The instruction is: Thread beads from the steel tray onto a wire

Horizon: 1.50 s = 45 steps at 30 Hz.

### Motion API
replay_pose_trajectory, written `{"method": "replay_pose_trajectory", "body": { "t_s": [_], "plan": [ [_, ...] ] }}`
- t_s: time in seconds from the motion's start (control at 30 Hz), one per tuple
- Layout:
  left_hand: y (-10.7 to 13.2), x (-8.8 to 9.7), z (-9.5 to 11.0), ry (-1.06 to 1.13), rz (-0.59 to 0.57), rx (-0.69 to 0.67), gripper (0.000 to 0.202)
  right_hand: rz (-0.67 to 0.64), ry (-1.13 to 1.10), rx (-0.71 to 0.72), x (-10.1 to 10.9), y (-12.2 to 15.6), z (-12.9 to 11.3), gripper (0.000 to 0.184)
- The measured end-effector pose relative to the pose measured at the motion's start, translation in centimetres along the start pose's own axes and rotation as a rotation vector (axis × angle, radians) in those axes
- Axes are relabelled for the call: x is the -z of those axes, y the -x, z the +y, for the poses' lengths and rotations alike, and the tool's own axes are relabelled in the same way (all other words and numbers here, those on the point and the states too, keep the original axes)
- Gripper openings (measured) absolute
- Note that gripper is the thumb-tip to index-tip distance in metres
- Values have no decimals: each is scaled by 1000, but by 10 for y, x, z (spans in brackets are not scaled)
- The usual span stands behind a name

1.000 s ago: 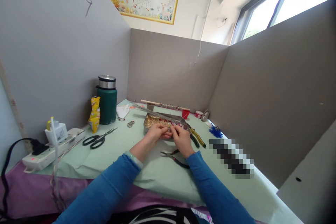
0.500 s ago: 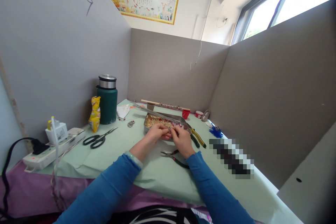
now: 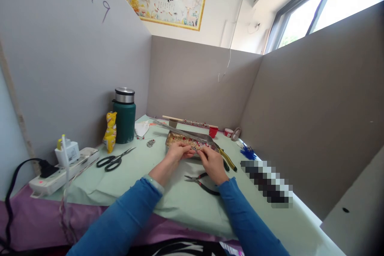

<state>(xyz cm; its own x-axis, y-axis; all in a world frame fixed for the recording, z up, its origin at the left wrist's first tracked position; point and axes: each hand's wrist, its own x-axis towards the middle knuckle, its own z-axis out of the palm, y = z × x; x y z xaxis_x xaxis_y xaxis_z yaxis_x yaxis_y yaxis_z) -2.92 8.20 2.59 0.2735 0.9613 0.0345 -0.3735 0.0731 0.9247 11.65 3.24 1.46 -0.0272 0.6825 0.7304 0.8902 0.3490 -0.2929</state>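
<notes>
Left hand (image 3: 179,152) partly hides tray (image 3: 207,137); pinched piece (image 3: 196,151) too small to identify.

Pliers (image 3: 198,179) before tray (image 3: 167,150); scissors (image 3: 113,162) farther left.

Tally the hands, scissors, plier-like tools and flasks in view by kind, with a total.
Hands, left hand and right hand: 2
Scissors: 1 pair
Plier-like tools: 2
Flask: 1
Total: 6
</notes>
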Motion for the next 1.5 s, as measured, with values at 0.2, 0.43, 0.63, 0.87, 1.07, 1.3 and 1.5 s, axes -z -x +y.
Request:
{"method": "replay_pose_trajectory", "body": {
  "t_s": [0.2, 0.43, 0.63, 0.87, 1.07, 1.3, 1.5],
  "plan": [
    [3, -2, 4, 49, 8, 6, 11, -16, -40, -18, -1, 1, -2, 25],
    [5, 1, 10, 34, 69, -6, 11, 205, -39, -119, 29, 19, -1, 27],
    [2, 4, 10, 44, 86, 34, 8, -189, 89, 35, 43, 60, 7, 41],
    [2, 4, 10, -13, 89, 10, 7, -368, 179, 103, 38, 70, -10, 28],
    [3, 5, 7, -112, 97, -60, 11, -304, 139, 85, 45, 57, -19, 20],
    [-7, 4, 2, -255, 156, -191, 12, -15, 344, 72, 50, 16, -12, 24],
    [-13, 5, -3, -182, 142, -219, 13, 69, 346, 171, 29, 6, 4, 26]
  ]
}}
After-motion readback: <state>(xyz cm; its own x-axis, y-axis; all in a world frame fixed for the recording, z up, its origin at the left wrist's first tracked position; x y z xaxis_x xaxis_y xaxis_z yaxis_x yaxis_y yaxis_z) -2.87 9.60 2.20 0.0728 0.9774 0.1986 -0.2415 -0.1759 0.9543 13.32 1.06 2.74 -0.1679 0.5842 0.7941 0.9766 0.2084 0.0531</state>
